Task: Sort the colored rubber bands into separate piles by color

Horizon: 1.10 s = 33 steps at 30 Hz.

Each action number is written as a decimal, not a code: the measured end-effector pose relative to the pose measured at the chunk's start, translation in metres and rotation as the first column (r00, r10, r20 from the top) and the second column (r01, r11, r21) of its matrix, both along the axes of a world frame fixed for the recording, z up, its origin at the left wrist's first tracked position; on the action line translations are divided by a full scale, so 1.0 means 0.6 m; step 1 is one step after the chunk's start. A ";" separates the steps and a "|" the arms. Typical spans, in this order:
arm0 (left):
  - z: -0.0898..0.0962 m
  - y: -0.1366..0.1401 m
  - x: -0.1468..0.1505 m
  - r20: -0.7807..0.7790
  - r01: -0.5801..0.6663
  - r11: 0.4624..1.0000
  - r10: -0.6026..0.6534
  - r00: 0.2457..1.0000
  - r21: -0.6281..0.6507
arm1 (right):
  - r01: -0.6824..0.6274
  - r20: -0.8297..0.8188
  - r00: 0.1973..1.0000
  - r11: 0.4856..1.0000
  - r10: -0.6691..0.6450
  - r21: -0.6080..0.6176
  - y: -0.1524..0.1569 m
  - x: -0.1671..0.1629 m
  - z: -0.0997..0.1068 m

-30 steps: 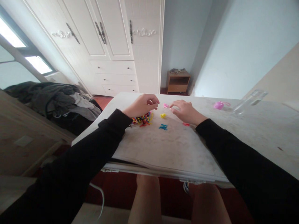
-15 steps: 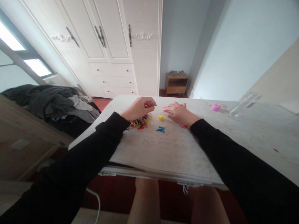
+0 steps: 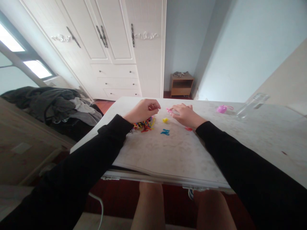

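Note:
My left hand (image 3: 144,110) hovers loosely curled at the far side of a pile of small multicoloured hair ties (image 3: 145,124). Its thumb stands apart from the bent fingers, and nothing shows between them. My right hand (image 3: 183,114) lies low over the tabletop, fingers stretched out, fingertips at a few pink hair ties (image 3: 169,110). Between the hands sits a small yellow bunch of hair ties (image 3: 165,120). Nearer to me lies a blue bunch (image 3: 165,132). Some red hair ties (image 3: 188,129) rest beside my right wrist, partly hidden by it.
On the white table (image 3: 165,153), a pink-purple round object with a loop (image 3: 223,109) and a clear glass bottle (image 3: 251,107) stand to the right. A white wardrobe (image 3: 115,48) and small wooden cabinet (image 3: 181,86) are beyond. Dark clothes (image 3: 52,105) are heaped at left.
My right hand has shifted slightly right, uncovering more of the pink hair ties and the red ones near my wrist. My left hand has stayed in place.

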<state>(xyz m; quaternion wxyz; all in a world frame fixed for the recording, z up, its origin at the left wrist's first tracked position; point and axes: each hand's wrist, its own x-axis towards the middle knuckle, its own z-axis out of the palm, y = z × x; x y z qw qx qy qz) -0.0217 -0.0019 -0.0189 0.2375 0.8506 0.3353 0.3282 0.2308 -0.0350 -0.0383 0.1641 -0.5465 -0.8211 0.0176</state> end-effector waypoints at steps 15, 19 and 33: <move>0.002 -0.005 0.000 -0.023 0.000 1.000 0.000 1.000 0.014 | -0.032 0.059 0.998 0.999 0.034 -0.037 -0.001 -0.005 0.008; 0.001 -0.003 -0.001 -0.021 0.000 1.000 0.000 1.000 0.009 | -0.038 0.052 0.998 0.999 0.039 -0.018 -0.002 -0.006 0.009; 0.013 0.000 -0.010 -0.044 -0.056 0.997 0.058 0.997 0.054 | 0.003 0.026 1.000 0.999 -0.003 0.033 0.001 0.001 -0.001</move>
